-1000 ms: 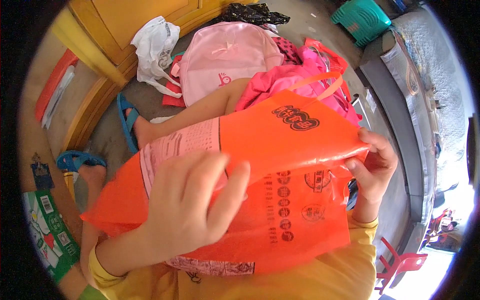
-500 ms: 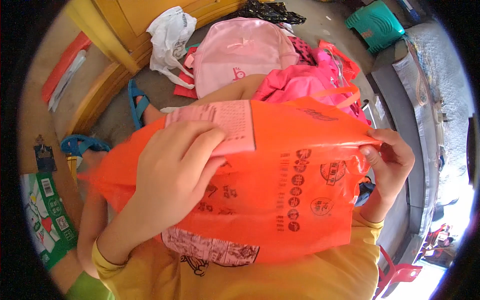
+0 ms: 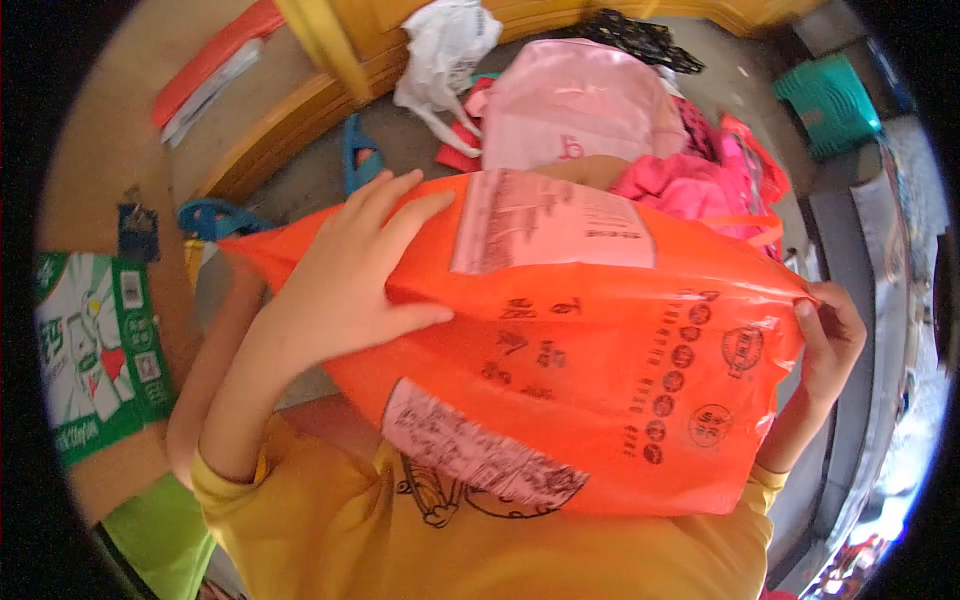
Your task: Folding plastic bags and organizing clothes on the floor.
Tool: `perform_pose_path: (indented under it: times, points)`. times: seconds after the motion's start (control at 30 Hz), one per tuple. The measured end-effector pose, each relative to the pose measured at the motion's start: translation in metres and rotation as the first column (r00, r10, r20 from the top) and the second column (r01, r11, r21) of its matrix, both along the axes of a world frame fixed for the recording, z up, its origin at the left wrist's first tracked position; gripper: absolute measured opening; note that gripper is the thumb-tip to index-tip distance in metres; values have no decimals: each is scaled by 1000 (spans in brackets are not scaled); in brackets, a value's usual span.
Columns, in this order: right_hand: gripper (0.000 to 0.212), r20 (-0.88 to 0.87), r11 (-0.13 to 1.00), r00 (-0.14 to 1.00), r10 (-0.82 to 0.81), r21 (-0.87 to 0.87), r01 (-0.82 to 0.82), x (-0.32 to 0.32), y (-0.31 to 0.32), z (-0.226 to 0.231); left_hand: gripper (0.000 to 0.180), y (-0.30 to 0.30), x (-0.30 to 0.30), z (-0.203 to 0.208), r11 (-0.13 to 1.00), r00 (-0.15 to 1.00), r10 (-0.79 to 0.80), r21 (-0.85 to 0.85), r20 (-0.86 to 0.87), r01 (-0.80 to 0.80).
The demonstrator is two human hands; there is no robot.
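Note:
A large orange-red plastic bag is stretched flat across my lap, with dark print and pale pink printed panels on it. My left hand lies over the bag's left part, fingers spread and thumb apart. At the bag's upper right corner, my right hand pinches the edge between thumb and fingers. An orange handle loop stands up along the far edge. Beyond the bag are a pink backpack and a bright pink cloth.
A white plastic bag and a black bag lie near the yellow wooden furniture. A green-and-white carton stands at left, near blue sandals. A teal plastic stool sits at far right.
The view has shifted, so the surroundings appear farther right. My left hand has gone from curled fingers at the pink panel to spread fingers. The bag lies flatter; my right hand keeps its corner.

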State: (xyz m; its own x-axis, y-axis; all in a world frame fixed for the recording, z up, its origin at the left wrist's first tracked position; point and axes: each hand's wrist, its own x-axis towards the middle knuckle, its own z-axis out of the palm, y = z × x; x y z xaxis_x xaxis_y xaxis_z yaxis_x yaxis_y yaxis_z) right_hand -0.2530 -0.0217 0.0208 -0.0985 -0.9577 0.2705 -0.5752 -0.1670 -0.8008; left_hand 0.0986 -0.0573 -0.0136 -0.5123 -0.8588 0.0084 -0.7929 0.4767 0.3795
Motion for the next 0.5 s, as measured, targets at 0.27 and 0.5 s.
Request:
perform_pose_path:
  times: [0.27, 0.5]
  points:
    - [12, -3, 998, 999, 35, 53, -35, -27, -2, -10, 29, -17, 28, -8, 1000, 1000, 18, -10, -14, -18]
    - [9, -11, 998, 1000, 16, 58, -15, -30, -2, -10, 24, -23, 46, -10, 973, 977, -109, -180, 183, 143]
